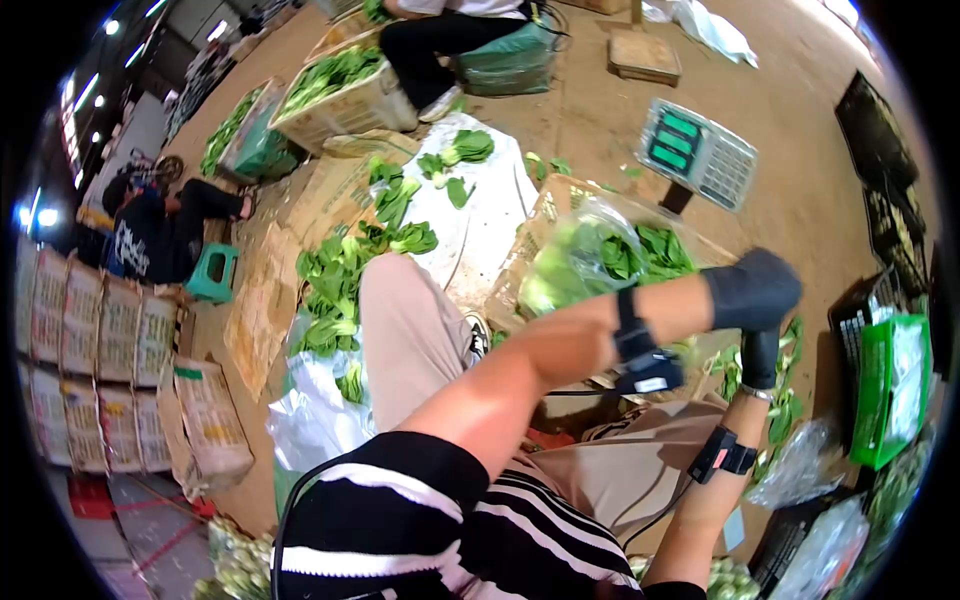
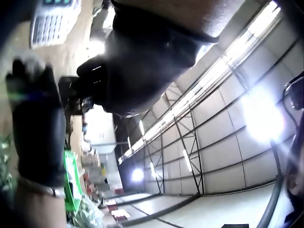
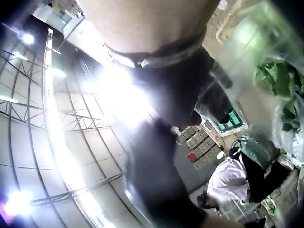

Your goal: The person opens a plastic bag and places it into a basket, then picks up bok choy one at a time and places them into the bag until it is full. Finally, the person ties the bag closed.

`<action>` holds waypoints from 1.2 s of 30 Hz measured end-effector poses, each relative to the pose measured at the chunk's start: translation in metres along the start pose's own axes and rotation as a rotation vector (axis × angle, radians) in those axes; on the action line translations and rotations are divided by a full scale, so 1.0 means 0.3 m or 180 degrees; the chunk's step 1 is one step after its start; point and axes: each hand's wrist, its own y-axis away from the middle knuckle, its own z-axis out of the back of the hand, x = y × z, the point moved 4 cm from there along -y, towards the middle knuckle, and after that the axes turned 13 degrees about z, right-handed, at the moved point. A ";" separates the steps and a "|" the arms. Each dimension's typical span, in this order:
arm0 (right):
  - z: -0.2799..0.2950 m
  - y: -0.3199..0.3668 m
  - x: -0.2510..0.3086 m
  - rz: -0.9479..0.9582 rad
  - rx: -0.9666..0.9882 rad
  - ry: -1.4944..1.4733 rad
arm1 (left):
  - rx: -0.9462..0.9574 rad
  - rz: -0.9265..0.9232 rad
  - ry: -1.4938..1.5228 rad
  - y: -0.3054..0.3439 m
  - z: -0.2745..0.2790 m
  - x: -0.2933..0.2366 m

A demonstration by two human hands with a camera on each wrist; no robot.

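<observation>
Both hands wear dark gloves and are close together right of the crate. My left hand [image 1: 755, 288] reaches across my body, its wrist bent and its fingers bunched; whether it holds anything I cannot tell. Just below it, my right hand [image 1: 760, 357] points upward, its fingertips hidden behind the left in the head view. In the left wrist view, whitish plastic shows between the fingertips of the right hand [image 2: 38, 123]. A clear plastic bag [image 1: 575, 265] with leafy greens [image 1: 660, 255] fills the crate [image 1: 535, 215]; in the right wrist view the bag [image 3: 242, 47] reaches the right hand's fingers.
Bok choy [image 1: 335, 285] lies in a pile by my left knee, some on a white sheet [image 1: 495, 215]. A digital scale [image 1: 725, 165] stands beyond the crate. Black crates and a green basket [image 1: 890, 390] line the right. Two people sit nearby.
</observation>
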 end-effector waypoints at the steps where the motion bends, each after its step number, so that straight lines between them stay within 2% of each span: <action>1: -0.051 -0.032 0.073 -0.0376 0.0410 -0.0724 | -0.0989 -0.0005 0.0131 0.098 0.017 0.080; 2: -0.079 -0.059 0.100 -0.0480 0.0409 -0.0557 | -0.1188 0.0590 0.0985 0.344 0.066 0.261; 3: -0.059 -0.045 0.100 -0.0669 0.0278 -0.0366 | -0.1106 0.0898 0.0610 0.395 0.107 0.251; 4: -0.042 -0.051 0.076 -0.0620 0.0387 0.0162 | -0.0879 0.1620 0.1220 0.558 0.142 0.335; 5: -0.047 -0.055 0.072 -0.0540 0.0480 0.0713 | -0.1448 0.1815 0.1561 0.769 0.135 0.468; 6: -0.049 -0.053 0.073 -0.0347 0.0527 0.1568 | -0.2293 0.1910 0.2034 0.976 0.111 0.577; 7: -0.050 -0.048 0.064 -0.0187 0.0592 0.2129 | -0.2733 0.2719 0.1615 1.179 0.109 0.617; 8: -0.045 -0.046 0.039 -0.0006 0.0346 0.1941 | -0.2797 0.3558 0.0930 1.416 0.024 0.728; 9: -0.048 -0.039 0.028 0.0163 0.0111 0.1747 | -0.2490 0.4351 0.0393 1.623 -0.061 0.775; 10: -0.058 -0.029 0.063 0.0413 -0.0030 0.2028 | -0.2087 0.4451 -0.1184 1.821 -0.205 0.809; 11: -0.069 -0.032 0.109 0.0679 -0.0184 0.2305 | -0.0872 0.5381 -0.1065 1.971 -0.331 0.841; 12: -0.104 -0.024 0.194 0.1131 -0.0325 0.2918 | -0.1225 0.5385 -0.0854 2.053 -0.431 0.820; 13: -0.159 -0.017 0.301 0.1425 -0.0299 0.3444 | -0.1272 0.5175 -0.0396 2.104 -0.539 0.822; 14: -0.202 0.004 0.346 0.1676 -0.0318 0.3331 | -0.0900 0.5276 0.0743 2.108 -0.607 0.843; 15: -0.250 0.019 0.386 0.1916 -0.0321 0.3220 | -0.1341 0.4919 0.0813 2.084 -0.661 0.858; 16: -0.343 0.029 0.447 0.1731 -0.0021 0.2784 | -0.1318 0.4523 0.0725 2.034 -0.694 0.891; 17: -0.443 0.047 0.501 0.1518 0.0272 0.2356 | -0.1250 0.4740 0.0893 1.985 -0.736 0.965; 18: -0.520 0.069 0.489 0.1258 0.0515 0.2294 | -0.1450 0.4735 0.1115 1.958 -0.814 1.071; 19: -0.613 0.069 0.504 0.1198 0.0758 0.2311 | -0.1853 0.4302 0.1183 1.918 -0.858 1.165; 20: -0.695 0.067 0.505 0.1134 0.1094 0.2200 | -0.2221 0.4402 0.1609 1.886 -0.915 1.283; 21: -0.768 0.056 0.499 0.1078 0.1415 0.2080 | -0.2009 0.4862 0.3378 1.834 -0.865 1.357; 22: -0.830 0.040 0.488 0.0968 0.1576 0.2012 | -0.2396 0.3066 0.6178 1.844 -1.041 1.552; 23: -0.884 0.030 0.472 0.0850 0.1747 0.1936 | -0.3218 0.4404 0.5869 1.812 -0.963 1.604; 24: -0.924 0.025 0.443 0.0467 0.1862 0.1833 | -0.3704 0.4469 0.5984 1.814 -0.961 1.708; 25: -0.991 0.011 0.449 0.0370 0.1945 0.1642 | -0.4195 0.4526 0.6085 1.811 -0.968 1.821; 26: -1.038 0.014 0.416 0.0309 0.2134 0.1552 | -0.2504 0.5512 0.3152 1.820 -0.946 1.935; 27: -1.079 0.017 0.381 0.0254 0.2319 0.1461 | -0.0746 0.5442 0.0282 1.811 -0.930 2.051; 28: -1.133 0.017 0.354 0.0140 0.2486 0.1343 | -0.2825 0.6318 0.1631 1.888 -1.087 2.260; 29: -1.188 0.024 0.332 0.0008 0.2666 0.1223 | -0.5063 0.6717 0.3109 1.934 -1.305 2.389; 31: -1.272 0.062 0.243 -0.0917 0.2497 0.0445 | -0.3932 0.6324 0.0740 1.884 -1.125 2.328; 33: -1.405 0.050 0.193 -0.1302 0.2813 -0.0018 | -0.4029 0.6594 0.0862 1.851 -0.984 2.174; 34: -1.461 0.041 0.153 -0.1500 0.2871 -0.0243 | -0.4440 0.5706 0.2538 1.837 -0.974 2.137; 35: -1.529 0.028 0.108 -0.1670 0.2908 -0.0492 | -0.4656 0.4549 0.4072 1.820 -0.975 2.118; 36: -1.610 -0.004 0.077 -0.1427 0.3050 -0.0380 | -0.4310 0.4328 0.5185 1.806 -0.987 2.079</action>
